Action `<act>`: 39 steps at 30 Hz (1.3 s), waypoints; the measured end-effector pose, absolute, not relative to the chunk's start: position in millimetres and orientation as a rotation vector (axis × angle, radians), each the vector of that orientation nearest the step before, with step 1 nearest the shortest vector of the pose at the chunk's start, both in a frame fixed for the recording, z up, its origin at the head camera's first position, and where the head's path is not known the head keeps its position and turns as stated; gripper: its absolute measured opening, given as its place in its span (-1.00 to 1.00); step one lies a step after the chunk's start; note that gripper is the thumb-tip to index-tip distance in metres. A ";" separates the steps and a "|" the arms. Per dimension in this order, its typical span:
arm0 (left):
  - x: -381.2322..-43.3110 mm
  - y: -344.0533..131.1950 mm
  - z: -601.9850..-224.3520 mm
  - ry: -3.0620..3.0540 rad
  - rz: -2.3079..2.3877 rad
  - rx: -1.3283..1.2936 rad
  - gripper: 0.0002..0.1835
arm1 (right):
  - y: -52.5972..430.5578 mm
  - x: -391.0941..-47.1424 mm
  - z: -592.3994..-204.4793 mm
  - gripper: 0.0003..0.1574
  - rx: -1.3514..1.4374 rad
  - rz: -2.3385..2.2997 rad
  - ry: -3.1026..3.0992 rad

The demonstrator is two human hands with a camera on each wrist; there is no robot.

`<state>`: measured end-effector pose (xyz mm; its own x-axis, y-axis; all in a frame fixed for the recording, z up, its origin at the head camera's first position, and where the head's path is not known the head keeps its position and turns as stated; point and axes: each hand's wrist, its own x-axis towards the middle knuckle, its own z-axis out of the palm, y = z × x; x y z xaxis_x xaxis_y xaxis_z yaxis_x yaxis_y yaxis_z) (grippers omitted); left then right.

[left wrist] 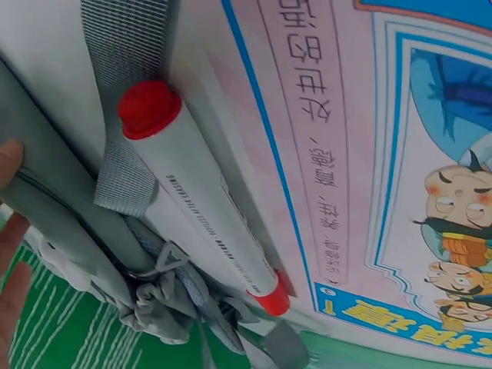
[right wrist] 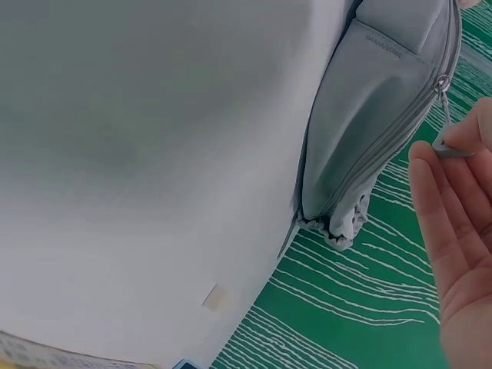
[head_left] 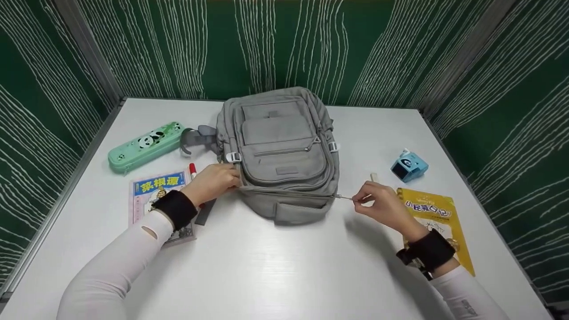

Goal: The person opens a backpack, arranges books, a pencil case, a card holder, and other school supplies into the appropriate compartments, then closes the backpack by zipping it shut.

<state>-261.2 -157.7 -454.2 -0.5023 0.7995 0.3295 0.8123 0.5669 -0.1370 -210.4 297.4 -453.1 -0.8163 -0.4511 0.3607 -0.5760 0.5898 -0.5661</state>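
A grey backpack [head_left: 278, 133] lies front side up on the white table [head_left: 275, 271], its bottom end toward me. At its lower left side, my left hand [head_left: 213, 181] grips the edge of the bag; thumb and fingertips show only partly in the left wrist view. Off the lower right corner, my right hand [head_left: 383, 203] pinches a grey zipper pull [right wrist: 451, 149] between thumb and index finger. The pull's short cord is stretched from the zipper slider [right wrist: 442, 83], and the other fingers extend below it.
Left of the bag are a green panda pencil case [head_left: 146, 146], a comic book [head_left: 162, 183], a red-capped marker [left wrist: 204, 196] and a grey strap [left wrist: 127, 100]. To the right lie a yellow book [head_left: 433, 211], a small blue box-shaped item [head_left: 410, 166] and a beige block [head_left: 374, 177].
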 end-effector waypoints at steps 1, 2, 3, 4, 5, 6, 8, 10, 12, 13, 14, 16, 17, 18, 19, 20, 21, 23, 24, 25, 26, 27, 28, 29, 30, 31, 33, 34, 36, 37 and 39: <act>-259.9 -156.8 -453.7 -2.467 -0.048 -1.297 -0.92 | 297.0 -210.1 -453.1 -0.75 0.864 1.034 -2.635; -258.4 -155.7 -452.8 -2.486 -0.048 -1.282 -0.92 | 296.8 -210.0 -453.1 -0.75 0.865 1.032 -2.634; -256.9 -154.3 -451.8 -2.503 -0.046 -1.267 -0.92 | 296.8 -209.9 -453.1 -0.76 0.865 1.033 -2.633; -255.2 -152.8 -450.7 -2.519 -0.042 -1.256 -0.92 | 296.8 -209.9 -452.9 -0.76 0.866 1.033 -2.633; -253.3 -151.2 -449.6 -2.534 -0.041 -1.247 -0.91 | 297.0 -209.9 -452.9 -0.77 0.865 1.028 -2.634; -251.4 -149.6 -448.5 -2.545 -0.029 -1.238 -0.91 | 297.3 -210.1 -453.2 -0.79 0.864 1.023 -2.634; -248.3 -145.9 -446.9 -2.563 0.003 -1.218 -0.88 | 297.6 -210.3 -453.4 -0.79 0.860 1.015 -2.631; -246.0 -140.7 -444.7 -2.572 0.037 -1.200 -0.83 | 298.2 -210.8 -453.5 -0.78 0.856 1.011 -2.625; -244.2 -133.3 -442.7 -2.564 0.066 -1.180 -0.78 | 299.0 -211.8 -453.6 -0.75 0.855 1.010 -2.612; -243.4 -128.3 -442.1 -2.557 0.067 -1.178 -0.78 | 299.4 -212.4 -453.8 -0.74 0.855 1.010 -2.601; -242.3 -122.7 -441.3 -2.547 0.060 -1.181 -0.78 | 299.9 -212.9 -454.1 -0.73 0.856 1.012 -2.594; -239.3 -110.0 -440.0 -2.540 0.033 -1.203 -0.78 | 300.5 -213.3 -455.0 -0.71 0.862 1.010 -2.586; -237.7 -103.0 -439.6 -2.540 0.021 -1.222 -0.78 | 300.8 -213.2 -455.7 -0.71 0.868 1.008 -2.584; -236.2 -95.6 -439.3 -2.542 0.015 -1.243 -0.78 | 301.0 -213.0 -456.2 -0.71 0.876 1.005 -2.584; -234.7 -88.2 -438.8 -2.542 0.006 -1.268 -0.77 | 301.2 -212.8 -456.9 -0.72 0.885 1.004 -2.583; -233.2 -80.7 -438.1 -2.548 0.002 -1.289 -0.76 | 301.2 -212.7 -457.4 -0.73 0.896 1.002 -2.585; -232.0 -73.2 -437.6 -2.554 0.001 -1.308 -0.73 | 301.2 -212.6 -458.0 -0.75 0.908 1.001 -2.582; -230.5 -58.1 -436.9 -2.539 0.008 -1.335 -0.71 | 301.2 -212.6 -458.7 -0.75 0.923 1.012 -2.568; -229.9 -50.8 -436.7 -2.533 0.017 -1.341 -0.71 | 301.1 -212.6 -459.0 -0.76 0.926 1.017 -2.559; -229.2 -43.7 -436.5 -2.529 0.020 -1.345 -0.72 | 301.0 -212.9 -459.3 -0.76 0.923 1.026 -2.551; -228.7 -36.9 -436.3 -2.531 0.023 -1.346 -0.73 | 300.9 -213.0 -459.8 -0.76 0.918 1.034 -2.543; -228.3 -30.6 -436.5 -2.531 0.028 -1.346 -0.75 | 300.6 -213.1 -460.1 -0.75 0.911 1.039 -2.540; -227.7 -25.0 -436.8 -2.531 0.033 -1.345 -0.77 | 300.3 -213.2 -460.3 -0.75 0.906 1.044 -2.540; -227.0 -20.2 -437.2 -2.536 0.039 -1.343 -0.80 | 300.0 -213.7 -460.7 -0.76 0.903 1.046 -2.543; -226.4 -16.2 -438.0 -2.543 0.038 -1.338 -0.83 | 299.4 -214.1 -460.9 -0.77 0.904 1.044 -2.546; -225.7 -13.0 -438.9 -2.544 0.034 -1.330 -0.85 | 299.0 -214.7 -460.9 -0.77 0.903 1.041 -2.550; -224.5 -8.8 -440.8 -2.540 0.039 -1.309 -0.89 | 297.9 -215.8 -460.3 -0.79 0.899 1.033 -2.561; -223.7 -7.8 -441.6 -2.537 0.037 -1.298 -0.90 | 297.4 -216.5 -459.8 -0.80 0.895 1.030 -2.565; -222.0 -7.2 -443.3 -2.528 0.044 -1.276 -0.88 | 296.3 -217.5 -458.4 -0.81 0.882 1.036 -2.575; -221.1 -7.5 -443.9 -2.520 0.053 -1.268 -0.86 | 295.8 -217.9 -457.7 -0.82 0.872 1.040 -2.581; -219.0 -9.0 -444.8 -2.513 0.057 -1.256 -0.82 | 294.9 -218.6 -456.4 -0.82 0.862 1.046 -2.594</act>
